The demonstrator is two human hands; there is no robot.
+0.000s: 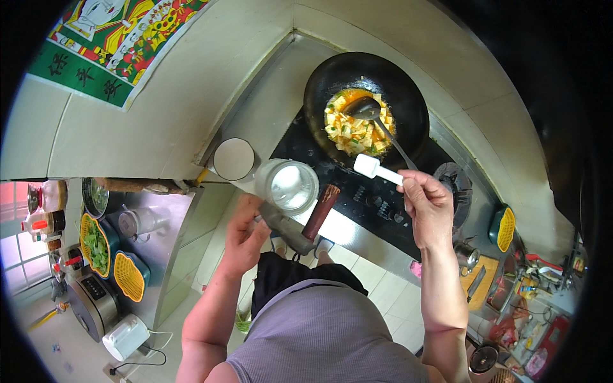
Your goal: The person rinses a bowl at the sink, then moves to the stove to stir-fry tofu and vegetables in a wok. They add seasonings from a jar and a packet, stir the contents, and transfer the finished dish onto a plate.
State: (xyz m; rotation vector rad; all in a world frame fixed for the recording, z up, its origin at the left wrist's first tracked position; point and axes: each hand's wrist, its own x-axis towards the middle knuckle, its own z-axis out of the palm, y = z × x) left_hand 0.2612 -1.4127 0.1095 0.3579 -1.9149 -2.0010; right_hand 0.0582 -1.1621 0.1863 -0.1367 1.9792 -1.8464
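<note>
My right hand (428,206) pinches the handle of a small white measuring spoon (367,165) over the near rim of a black wok (412,81). Pieces of tofu and green bits in orange sauce (354,131) fill the wok's bottom, with a metal ladle (365,108) resting there. My left hand (246,234) grips a dark grey object (286,229), perhaps a lid seen edge-on. It overlaps the lower end of a red-brown handle (323,210). Just beyond my left hand stands a wide glass jar (288,184) with white contents.
The wok sits on a black glass hob (297,139), beside walls in a corner. A white round container (233,159) stands left of the jar. Baskets (130,276), a rice cooker (91,301) and a white kettle (125,337) are at left; a knife (476,282) lies on a board at right.
</note>
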